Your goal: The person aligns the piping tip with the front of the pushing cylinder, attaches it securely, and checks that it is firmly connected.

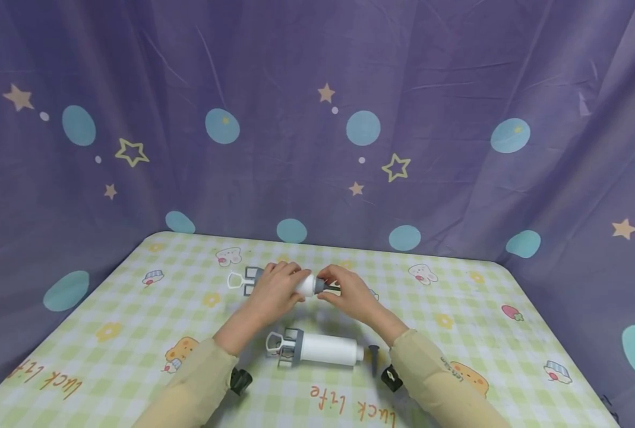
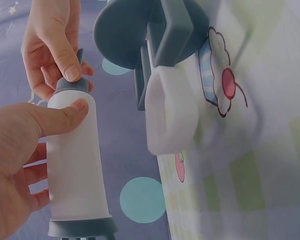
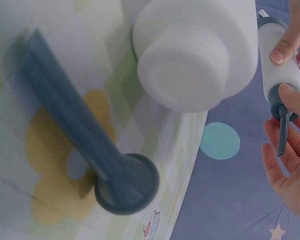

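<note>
My left hand (image 1: pixel 277 292) wraps round the white barrel of a large plastic syringe (image 2: pixel 77 165), its thumb lying along the barrel near the front end. The barrel lies sideways above the table, grey collar and white ring handle (image 1: pixel 235 280) to the left. At its right end sits a grey nozzle (image 3: pixel 284 131) with a thin spout. My right hand (image 1: pixel 351 291) pinches the nozzle's base between thumb and fingers, right at the barrel's mouth. Below both hands on the cloth lies a second white syringe (image 1: pixel 328 349), with a loose grey nozzle (image 1: pixel 374 359) beside its bare tip.
A green-and-white checked tablecloth (image 1: pixel 135 356) with printed pictures covers the table. Behind it hangs a purple curtain (image 1: pixel 296 71) with stars and blue spots. Dark wrist devices (image 1: pixel 240 380) show by both forearms, near the second syringe.
</note>
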`<state>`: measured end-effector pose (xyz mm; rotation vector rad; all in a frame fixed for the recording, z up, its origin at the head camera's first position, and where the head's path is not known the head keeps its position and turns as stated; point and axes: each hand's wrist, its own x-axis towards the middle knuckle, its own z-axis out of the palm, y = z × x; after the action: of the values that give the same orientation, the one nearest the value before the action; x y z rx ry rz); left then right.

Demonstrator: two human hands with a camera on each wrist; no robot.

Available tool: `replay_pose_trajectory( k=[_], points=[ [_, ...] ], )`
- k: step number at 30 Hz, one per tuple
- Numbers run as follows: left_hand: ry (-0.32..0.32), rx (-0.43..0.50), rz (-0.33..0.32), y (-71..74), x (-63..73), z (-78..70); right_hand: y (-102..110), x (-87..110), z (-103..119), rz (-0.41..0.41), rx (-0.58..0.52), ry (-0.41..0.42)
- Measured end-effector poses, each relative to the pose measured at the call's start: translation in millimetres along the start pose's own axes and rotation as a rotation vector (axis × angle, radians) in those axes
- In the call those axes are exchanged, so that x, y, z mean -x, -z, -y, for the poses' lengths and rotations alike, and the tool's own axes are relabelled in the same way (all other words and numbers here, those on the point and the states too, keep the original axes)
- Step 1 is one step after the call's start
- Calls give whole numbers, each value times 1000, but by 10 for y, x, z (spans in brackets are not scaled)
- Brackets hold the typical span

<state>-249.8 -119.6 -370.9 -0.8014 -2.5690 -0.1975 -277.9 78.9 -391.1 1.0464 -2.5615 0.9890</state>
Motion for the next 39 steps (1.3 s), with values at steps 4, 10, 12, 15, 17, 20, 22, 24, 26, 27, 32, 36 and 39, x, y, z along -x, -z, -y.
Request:
replay_pose_trajectory(
  k=[4,10,12,15,17,20,22,24,26,27,32,36,39],
  points=[
    [9,8,18,14,1,-3,-2,7,-6,-12,17,28],
    [19,4,35,17,4,-4,0,16,-4,-32,43,56],
    [20,4,33,15,7,-6,2,19,4,-30,44,44],
    [21,14,24,8,13,-9,7,32,11,-11,46,11],
    [20,19,14,6,21,-11,6,41,11,4,42,-2],
    [15,25,-2,4,29,-12,3,49,9,24,31,-16],
    [8,23,-11,9,32,-14,-1,52,8,32,21,-20],
    [1,20,-20,15,33,-18,0,54,12,43,9,-38],
    [-3,16,-24,22,35,-22,3,58,18,55,-9,-58],
    [-4,15,-25,24,36,-24,5,60,22,62,-15,-69],
    [-7,1,-20,22,41,-34,9,71,24,88,-34,-116],
    [-13,-8,-22,23,45,-46,14,75,16,97,-31,-138],
    [-11,-12,-21,25,46,-54,15,75,7,103,-32,-150]
  ],
)
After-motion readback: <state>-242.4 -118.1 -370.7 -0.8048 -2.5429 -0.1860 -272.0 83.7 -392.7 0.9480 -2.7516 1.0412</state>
